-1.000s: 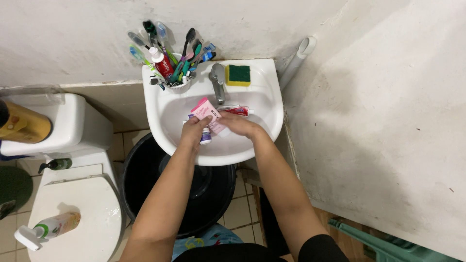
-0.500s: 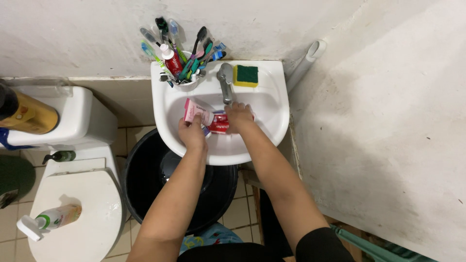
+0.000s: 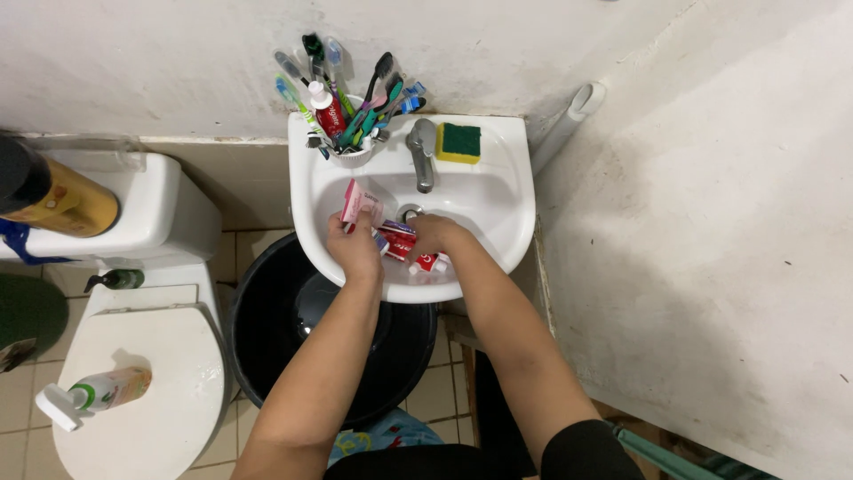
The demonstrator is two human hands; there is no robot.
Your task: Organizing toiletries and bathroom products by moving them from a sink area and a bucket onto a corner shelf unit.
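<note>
My left hand (image 3: 354,246) still grips the pink tube (image 3: 359,203); my right hand (image 3: 433,236) has dropped nearer, closing on the red tube (image 3: 416,252) (both inside the sink (image 3: 498,209)).

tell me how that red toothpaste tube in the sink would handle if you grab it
The red toothpaste tube under the right hand looks soft, so it would probably flex and feel light. Lying in the curved sink basin, it may slide if wet.

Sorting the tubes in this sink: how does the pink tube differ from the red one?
The flat pink tube is held in the left hand, raised over the white sink; the red tube with a white cap lies low in the basin under the right hand. The pink one looks wider and paler. Both are squeezable tubes.
</note>
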